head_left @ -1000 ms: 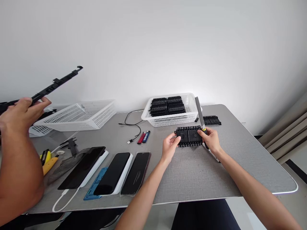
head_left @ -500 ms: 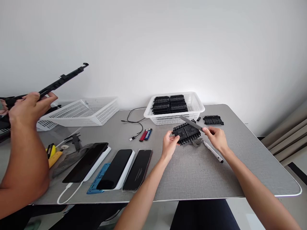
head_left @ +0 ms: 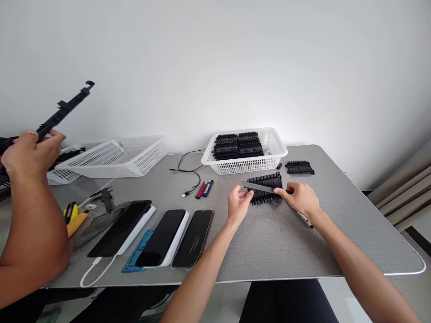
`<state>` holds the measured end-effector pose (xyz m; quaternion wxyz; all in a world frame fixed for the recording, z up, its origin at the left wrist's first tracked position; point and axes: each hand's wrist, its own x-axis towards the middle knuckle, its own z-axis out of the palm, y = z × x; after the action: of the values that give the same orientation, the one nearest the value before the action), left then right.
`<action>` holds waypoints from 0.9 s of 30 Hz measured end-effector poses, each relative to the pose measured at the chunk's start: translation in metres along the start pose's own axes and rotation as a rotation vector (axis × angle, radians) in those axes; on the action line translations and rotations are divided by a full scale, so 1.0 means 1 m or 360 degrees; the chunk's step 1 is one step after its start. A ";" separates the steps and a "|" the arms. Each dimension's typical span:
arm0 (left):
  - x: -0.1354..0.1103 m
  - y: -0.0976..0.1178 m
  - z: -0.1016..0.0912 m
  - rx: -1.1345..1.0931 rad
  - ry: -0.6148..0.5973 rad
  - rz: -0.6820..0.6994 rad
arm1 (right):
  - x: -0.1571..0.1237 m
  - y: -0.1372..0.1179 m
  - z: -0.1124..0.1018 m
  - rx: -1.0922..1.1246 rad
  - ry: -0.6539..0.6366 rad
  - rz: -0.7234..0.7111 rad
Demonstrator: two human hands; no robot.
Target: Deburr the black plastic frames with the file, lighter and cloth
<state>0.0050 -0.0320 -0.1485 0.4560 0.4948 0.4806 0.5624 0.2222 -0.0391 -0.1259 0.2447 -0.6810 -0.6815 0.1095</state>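
Observation:
My left hand (head_left: pixel 239 205) grips the left edge of a black plastic part (head_left: pixel 267 197) with toothed long sides, held just over the table. In my right hand (head_left: pixel 304 198) is a flat grey metal file (head_left: pixel 257 185), pinched at its right end. The file lies across the face of the part, its tip reaching past the part's left edge above my left fingers. Beneath my right hand a white marker (head_left: pixel 307 220) is partly hidden. A similar black part (head_left: pixel 300 167) rests on the table to the right.
A white basket (head_left: pixel 232 168) holding several black parts stands at the back. Two lighters (head_left: pixel 204 189), a black cable (head_left: pixel 183 169) and several phones (head_left: pixel 161 237) lie to the left. Beside another white basket (head_left: pixel 134 168), a co-worker's hand (head_left: pixel 32 152) holds a long black piece (head_left: pixel 65 110).
The file has swung down and left, from pointing up across the part's far corner to lying across its face. The part has turned slightly. The co-worker's hand and long piece have shifted left.

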 end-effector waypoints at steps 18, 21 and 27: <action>0.003 0.002 -0.003 -0.0004 0.0093 -0.0019 | 0.004 0.011 -0.002 -0.0036 0.0081 0.0064; 0.002 0.000 -0.002 0.0024 0.0077 -0.0026 | 0.002 0.004 0.003 -0.0012 0.0046 -0.0003; 0.002 0.003 -0.005 0.0077 0.0096 -0.0045 | 0.005 0.013 -0.001 -0.0044 0.0126 -0.0013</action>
<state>-0.0008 -0.0305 -0.1451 0.4370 0.4816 0.5146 0.5588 0.2337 -0.0339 -0.1307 0.2626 -0.6853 -0.6755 0.0720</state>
